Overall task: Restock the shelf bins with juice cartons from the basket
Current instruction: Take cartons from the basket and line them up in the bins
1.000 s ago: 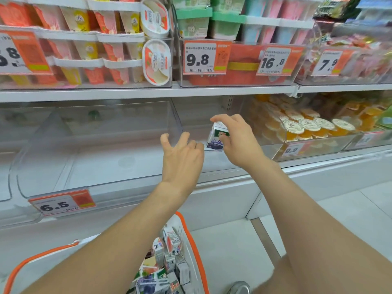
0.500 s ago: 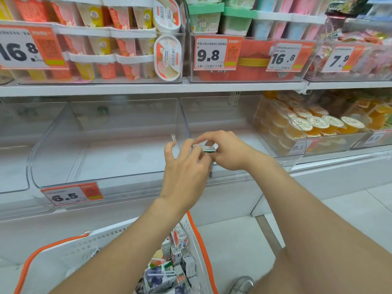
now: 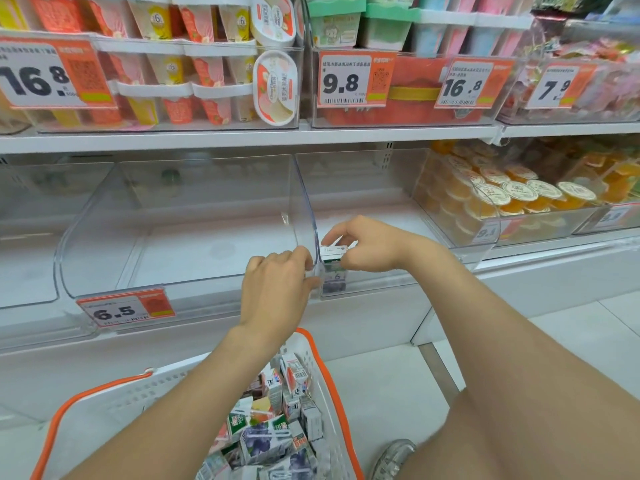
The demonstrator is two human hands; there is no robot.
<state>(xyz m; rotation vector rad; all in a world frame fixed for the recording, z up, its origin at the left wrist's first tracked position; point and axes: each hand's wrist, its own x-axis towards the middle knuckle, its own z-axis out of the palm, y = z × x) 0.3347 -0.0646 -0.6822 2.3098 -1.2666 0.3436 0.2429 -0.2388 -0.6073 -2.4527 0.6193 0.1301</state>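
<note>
Carton [image 3: 333, 268] upright, white top, purple-green print, right hand [image 3: 374, 245] pinching.

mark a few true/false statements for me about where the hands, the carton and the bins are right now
1. The right hand pinches a juice carton at the front left corner of a clear bin. True.
2. The basket below holds many cartons. True.
3. Both hands are down in the basket. False: the left hand is also up at the shelf, by the bin's clear side wall next to the carton.
4. Every bin on that shelf is stocked with cartons. False: the empty bin above the 6.5 tag shows no cartons at all.
</note>
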